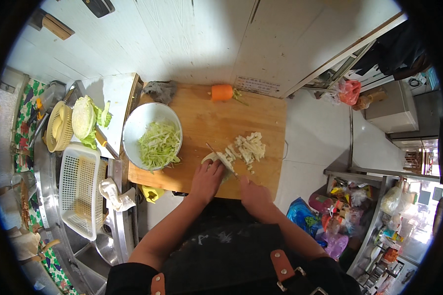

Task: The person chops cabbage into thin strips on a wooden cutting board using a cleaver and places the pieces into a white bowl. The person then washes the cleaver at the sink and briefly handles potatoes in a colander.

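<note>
On a wooden cutting board (pixel 199 114), my left hand (pixel 208 179) presses down on a pale vegetable piece (pixel 208 157), its fingertips beside the blade. My right hand (pixel 256 195) grips a knife (pixel 225 162), whose blade stands edge down across the piece. Pale chopped pieces (pixel 251 147) form a heap right of the blade, with smaller bits between. A white enamel bowl (pixel 133 129) at the board's left holds shredded green cabbage (pixel 158 142). An orange carrot piece (pixel 222 92) with a green stalk end lies near the back edge. The knife's handle is mostly hidden in my right hand.
A grey cloth (pixel 160 91) lies behind the bowl. Further left are a cut cabbage (pixel 84 118), a yellow basket (pixel 64 136), a white perforated basket (pixel 98 184) over the sink, and a white cloth (pixel 116 195). Shelves with bagged goods (pixel 339 210) stand at right.
</note>
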